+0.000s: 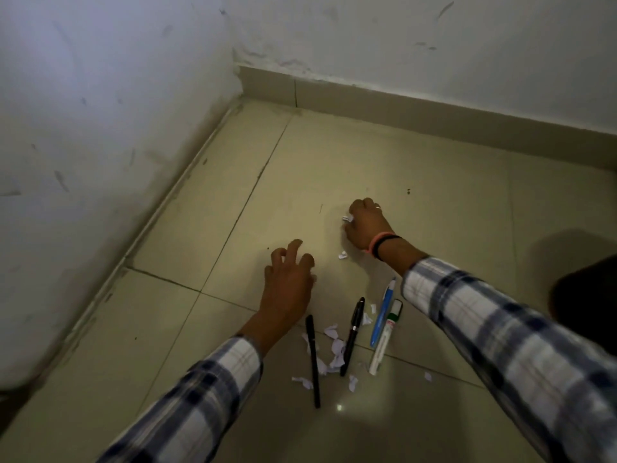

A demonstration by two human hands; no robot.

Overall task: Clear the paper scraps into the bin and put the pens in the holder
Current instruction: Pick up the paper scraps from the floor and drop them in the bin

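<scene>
On the tiled floor lie several pens: a thin black pen (313,360), a black capped pen (352,334), a blue pen (383,312) and a white pen with a green band (387,337). White paper scraps (335,349) are scattered among them, and one scrap (343,254) lies farther out. My right hand (365,225) is closed around a crumpled paper scrap (348,218) at its fingertips. My left hand (288,279) hovers over the floor to the left of the pens, fingers spread and holding nothing. No bin or holder is in view.
White walls meet in a corner at the far left, with a beige skirting board (434,111) along the back. A dark object (587,292) sits at the right edge. The light is dim.
</scene>
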